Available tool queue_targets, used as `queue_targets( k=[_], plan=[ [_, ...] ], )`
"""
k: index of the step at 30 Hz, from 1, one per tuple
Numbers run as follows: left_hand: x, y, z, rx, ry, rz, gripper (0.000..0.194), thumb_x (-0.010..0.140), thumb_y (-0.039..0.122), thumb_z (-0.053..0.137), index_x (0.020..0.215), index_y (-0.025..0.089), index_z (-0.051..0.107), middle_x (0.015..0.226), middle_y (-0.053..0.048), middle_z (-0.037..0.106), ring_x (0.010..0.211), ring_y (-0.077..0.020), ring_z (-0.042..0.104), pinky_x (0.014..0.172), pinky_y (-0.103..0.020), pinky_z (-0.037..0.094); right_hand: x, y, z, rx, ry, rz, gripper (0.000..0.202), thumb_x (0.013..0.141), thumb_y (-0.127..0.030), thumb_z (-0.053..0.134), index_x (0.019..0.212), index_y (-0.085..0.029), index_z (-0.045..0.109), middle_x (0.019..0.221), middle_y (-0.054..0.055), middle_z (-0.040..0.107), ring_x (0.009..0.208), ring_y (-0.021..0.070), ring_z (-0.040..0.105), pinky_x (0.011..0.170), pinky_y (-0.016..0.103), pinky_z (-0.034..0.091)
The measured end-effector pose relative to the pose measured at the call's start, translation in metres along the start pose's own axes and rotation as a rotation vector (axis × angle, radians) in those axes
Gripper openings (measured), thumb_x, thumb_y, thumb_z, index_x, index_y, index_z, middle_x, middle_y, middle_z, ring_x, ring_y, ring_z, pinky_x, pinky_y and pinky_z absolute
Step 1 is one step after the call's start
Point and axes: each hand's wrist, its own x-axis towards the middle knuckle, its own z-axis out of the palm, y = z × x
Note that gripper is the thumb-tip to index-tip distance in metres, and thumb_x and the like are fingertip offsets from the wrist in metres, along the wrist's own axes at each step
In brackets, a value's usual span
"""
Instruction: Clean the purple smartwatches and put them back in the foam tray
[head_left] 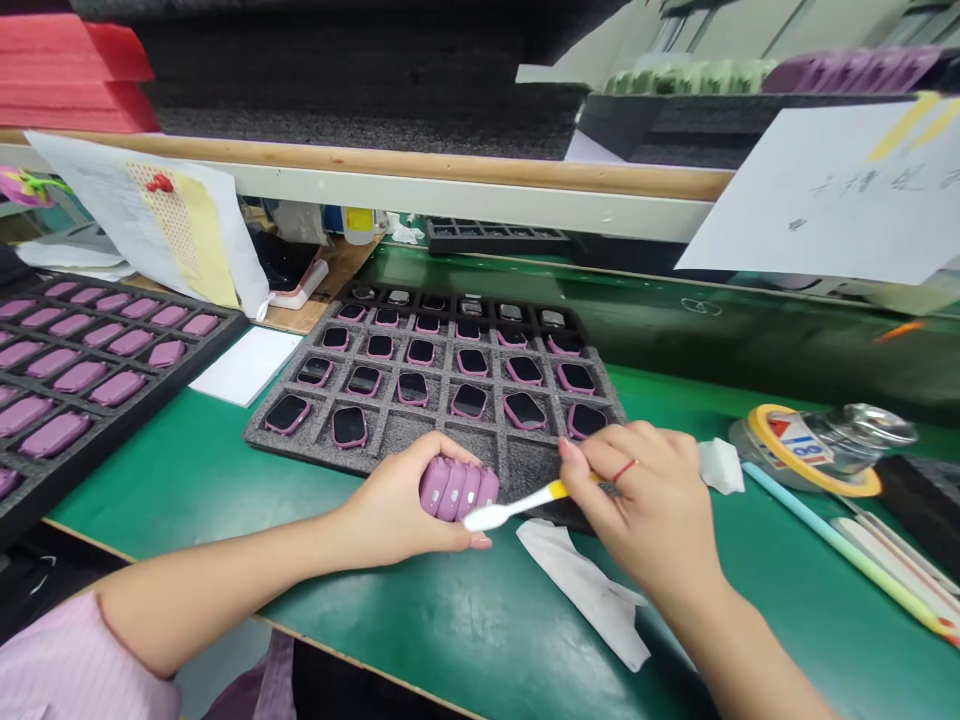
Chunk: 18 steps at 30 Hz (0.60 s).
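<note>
My left hand is closed around a row of several purple watch cases pressed side by side, small silvery marks on their near edges. Between the thumb and fingers of my right hand is a toothbrush with a white head and yellow handle. Its head touches or lies just in front of the cases' lower edge; I cannot tell which. Beyond both hands lies a black foam tray, its compartments holding purple-framed watches with dark screens. A crumpled white wipe rests on the green table below my right hand.
Another tray of purple cases stands left, by a white pad. At right are a glass bottle with a yellow tape ring, a white cube-like piece and a blue-green pen-like stick. A shelf crosses above.
</note>
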Motion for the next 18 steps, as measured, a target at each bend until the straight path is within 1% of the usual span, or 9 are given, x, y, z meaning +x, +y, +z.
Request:
queue_targets(
  k=[1,3,5,9,11,14,16,18],
  plan=[
    [0.0,0.0,0.0,0.001,0.0,-0.001,0.056,0.059,0.027,0.089,0.105,0.023,0.057,0.098,-0.001,0.068,0.093,-0.0224,0.063,0.09,-0.039,0.047,0.001,-0.001,0.001,-0.035,0.01,-0.004,0.041,0.1,-0.029,0.05,0.06,-0.021,0.053,0.055,-0.001,0.052,0.058,0.016,0.046,0.064,0.034,0.03],
    [0.0,0.0,0.0,-0.017,-0.014,-0.011,0.056,0.06,0.026,0.087,0.107,0.024,0.056,0.097,-0.001,0.069,0.092,-0.0227,0.064,0.09,-0.04,0.048,0.002,-0.004,0.001,-0.119,0.07,0.037,0.043,0.1,-0.03,0.051,0.058,-0.021,0.052,0.054,-0.001,0.052,0.059,0.0167,0.045,0.064,0.035,0.028],
    [0.0,0.0,0.0,-0.044,-0.032,-0.014,0.055,0.062,0.025,0.086,0.107,0.023,0.056,0.099,-0.002,0.069,0.093,-0.0231,0.066,0.091,-0.041,0.049,0.002,-0.007,0.002,-0.121,0.092,0.074,0.043,0.1,-0.03,0.051,0.058,-0.021,0.051,0.055,0.0,0.053,0.06,0.0166,0.046,0.065,0.034,0.029],
    [-0.001,-0.002,0.0,-0.032,-0.016,0.02,0.054,0.062,0.025,0.087,0.107,0.023,0.057,0.103,-0.004,0.069,0.096,-0.0243,0.067,0.092,-0.042,0.05,0.0,-0.013,0.002,-0.023,-0.005,0.013,0.041,0.101,-0.029,0.048,0.061,-0.021,0.054,0.057,-0.001,0.054,0.059,0.0159,0.045,0.065,0.033,0.029],
    [-0.001,-0.004,0.0,-0.048,-0.017,0.019,0.054,0.063,0.025,0.086,0.108,0.023,0.056,0.101,-0.004,0.07,0.094,-0.0244,0.068,0.092,-0.044,0.05,0.0,-0.012,0.001,-0.074,0.016,0.028,0.041,0.1,-0.029,0.05,0.061,-0.021,0.053,0.058,0.0,0.056,0.06,0.0167,0.046,0.065,0.034,0.028],
    [-0.002,-0.006,0.002,-0.082,-0.017,0.031,0.052,0.065,0.025,0.085,0.108,0.023,0.055,0.101,-0.004,0.071,0.098,-0.0251,0.068,0.095,-0.046,0.049,0.0,-0.012,-0.003,-0.1,0.07,0.104,0.039,0.099,-0.027,0.053,0.06,-0.022,0.051,0.059,0.001,0.058,0.061,0.0171,0.047,0.065,0.035,0.029],
    [-0.003,-0.007,0.004,-0.074,0.025,0.064,0.052,0.063,0.024,0.086,0.106,0.022,0.056,0.105,-0.004,0.07,0.102,-0.0257,0.067,0.097,-0.045,0.048,0.0,-0.018,-0.004,-0.05,0.049,0.092,0.038,0.099,-0.027,0.052,0.061,-0.021,0.052,0.059,0.0,0.058,0.061,0.0163,0.047,0.066,0.034,0.031],
    [-0.004,-0.007,0.008,-0.081,0.073,0.087,0.052,0.062,0.024,0.087,0.104,0.022,0.057,0.107,-0.004,0.069,0.103,-0.0257,0.067,0.097,-0.044,0.049,0.0,-0.023,-0.005,-0.027,0.018,0.048,0.038,0.099,-0.026,0.052,0.061,-0.021,0.052,0.057,-0.001,0.056,0.06,0.0158,0.047,0.066,0.035,0.031]
  ],
)
